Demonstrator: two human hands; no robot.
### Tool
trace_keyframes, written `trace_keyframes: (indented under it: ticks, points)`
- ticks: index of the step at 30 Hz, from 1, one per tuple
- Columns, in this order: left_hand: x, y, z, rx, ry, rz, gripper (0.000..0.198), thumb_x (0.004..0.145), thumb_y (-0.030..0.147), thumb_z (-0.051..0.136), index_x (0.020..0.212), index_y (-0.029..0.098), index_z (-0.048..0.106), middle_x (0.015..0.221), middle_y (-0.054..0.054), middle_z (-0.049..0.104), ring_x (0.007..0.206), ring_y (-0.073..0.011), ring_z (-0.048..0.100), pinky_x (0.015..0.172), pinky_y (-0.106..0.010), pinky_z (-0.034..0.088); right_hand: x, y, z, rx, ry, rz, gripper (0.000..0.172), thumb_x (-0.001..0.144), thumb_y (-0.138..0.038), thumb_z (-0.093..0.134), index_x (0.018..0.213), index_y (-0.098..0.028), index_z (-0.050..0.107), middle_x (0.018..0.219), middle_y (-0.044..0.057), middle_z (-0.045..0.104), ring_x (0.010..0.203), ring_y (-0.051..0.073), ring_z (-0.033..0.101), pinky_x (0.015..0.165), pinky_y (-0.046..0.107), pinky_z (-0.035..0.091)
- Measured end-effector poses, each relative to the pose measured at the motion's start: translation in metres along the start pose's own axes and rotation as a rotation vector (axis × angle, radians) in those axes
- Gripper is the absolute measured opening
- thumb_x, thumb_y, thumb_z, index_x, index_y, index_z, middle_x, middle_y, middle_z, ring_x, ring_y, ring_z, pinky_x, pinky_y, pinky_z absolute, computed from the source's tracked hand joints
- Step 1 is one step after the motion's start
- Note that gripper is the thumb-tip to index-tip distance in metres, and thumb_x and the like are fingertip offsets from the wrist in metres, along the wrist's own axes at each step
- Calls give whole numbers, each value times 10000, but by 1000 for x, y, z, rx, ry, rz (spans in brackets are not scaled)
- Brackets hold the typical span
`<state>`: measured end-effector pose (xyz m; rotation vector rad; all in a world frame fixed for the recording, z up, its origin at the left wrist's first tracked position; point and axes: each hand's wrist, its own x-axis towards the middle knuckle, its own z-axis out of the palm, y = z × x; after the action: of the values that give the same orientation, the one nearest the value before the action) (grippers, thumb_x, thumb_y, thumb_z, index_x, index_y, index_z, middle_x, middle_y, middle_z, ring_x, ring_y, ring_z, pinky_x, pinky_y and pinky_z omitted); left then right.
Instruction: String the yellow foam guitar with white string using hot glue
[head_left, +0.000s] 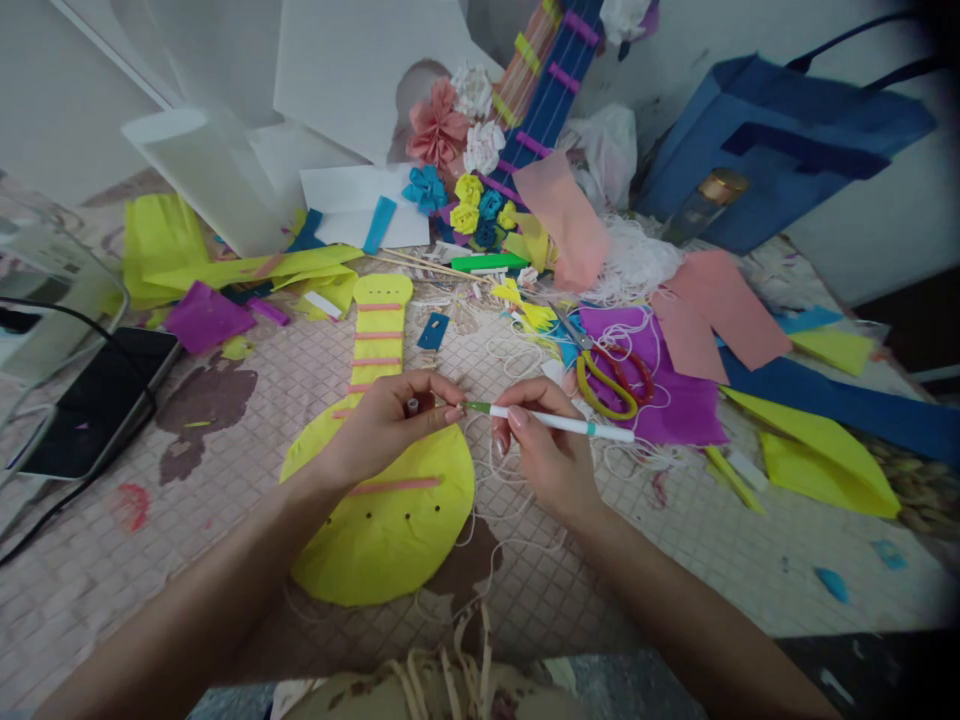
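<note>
A yellow paper guitar shape (390, 520) with pink strips and small punched holes lies flat on the tiled surface below my hands. My left hand (386, 425) is closed above its body, pinching a small dark cap-like piece and thin white string next to the pen's tip. My right hand (544, 445) is closed round a white pen with green tip (562, 423), held level and pointing left at my left fingertips. White string (510, 490) trails loosely beneath both hands.
Scissors with red and yellow handles (611, 375) lie on purple paper (675, 400) right of my hands. Paper flowers (457, 150), a blue guitar model (551, 90), coloured scraps and a blue bag (772, 140) crowd the back. A dark tablet (101, 400) with cable lies left.
</note>
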<state>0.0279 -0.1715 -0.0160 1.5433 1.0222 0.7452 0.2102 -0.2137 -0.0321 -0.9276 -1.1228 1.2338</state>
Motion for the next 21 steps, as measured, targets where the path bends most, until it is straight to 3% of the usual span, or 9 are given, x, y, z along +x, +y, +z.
trace_keyframes:
  ticks: [21]
  points:
    - [-1, 3, 1, 30, 3, 3, 148, 808, 310, 639, 826, 163, 636, 638, 19, 546, 541, -89, 413, 482, -218, 301, 0, 0, -1, -35, -7, -11, 108, 855, -330, 607, 863, -223, 617, 635, -33, 582, 525, 97, 513, 466, 229, 407]
